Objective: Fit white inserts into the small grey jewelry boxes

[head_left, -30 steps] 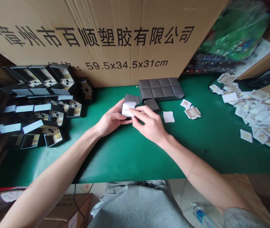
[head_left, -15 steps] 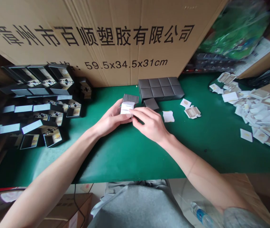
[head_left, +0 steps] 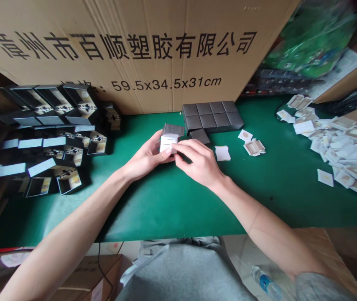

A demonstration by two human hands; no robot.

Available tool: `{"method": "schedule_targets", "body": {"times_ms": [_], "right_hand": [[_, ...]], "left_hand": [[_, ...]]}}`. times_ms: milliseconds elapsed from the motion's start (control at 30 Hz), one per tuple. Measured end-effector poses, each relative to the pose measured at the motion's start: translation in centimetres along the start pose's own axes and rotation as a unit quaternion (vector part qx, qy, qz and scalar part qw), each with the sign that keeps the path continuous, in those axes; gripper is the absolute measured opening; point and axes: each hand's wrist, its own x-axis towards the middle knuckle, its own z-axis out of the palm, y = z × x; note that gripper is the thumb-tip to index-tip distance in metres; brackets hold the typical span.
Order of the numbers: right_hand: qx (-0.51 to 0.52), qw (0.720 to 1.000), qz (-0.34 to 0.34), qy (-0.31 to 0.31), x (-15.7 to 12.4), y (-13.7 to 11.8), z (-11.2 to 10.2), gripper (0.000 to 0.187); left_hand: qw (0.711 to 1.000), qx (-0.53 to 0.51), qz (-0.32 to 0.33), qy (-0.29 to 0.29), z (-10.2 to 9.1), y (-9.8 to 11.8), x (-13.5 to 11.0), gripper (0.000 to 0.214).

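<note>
Over the desk [head_left: 172, 209], the left hand [head_left: 144, 161] curls around a box [head_left: 174, 129], lid raised, white insert [head_left: 167, 142] showing; the right hand [head_left: 199, 161], fingers bent, touches it, whether gripping I cannot tell. Judging by the loose inserts [head_left: 344, 142], open boxes [head_left: 54, 142] look done, closed boxes [head_left: 210, 116] seem left.

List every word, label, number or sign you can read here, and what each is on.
"漳州市百顺塑胶有限公司": large cardboard carton.
"59.5x34.5x31cm": same carton, lower line; the characters before the colon are partly hidden by the open dark boxes.
Too faint to read: small marks near the carton's top right.
Too small to read: dark marks on the white insert in the held box.
Too blurred to read: label on the plastic bottle.
</note>
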Motion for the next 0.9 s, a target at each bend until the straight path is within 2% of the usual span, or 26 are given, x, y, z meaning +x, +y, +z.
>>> {"method": "schedule_targets", "body": {"times_ms": [367,700,900], "right_hand": [[0.013,1.0,0.02,-0.012,-0.1,-0.1,0.1,0.025],[0.087,0.992,0.088,0.006,0.1,-0.6,0.4,0.026],[0.188,0.967,0.172,0.024,0.2,-1.2,0.6,0.027]], "left_hand": [[1.0,-0.017,0.002,-0.003,0.1,0.1,0.0,0.058],[1.0,-0.018,-0.01,0.013,0.2,0.2,0.0,0.052],[1.0,-0.025,0.001,0.008,0.1,0.0,0.0,0.054]]}}
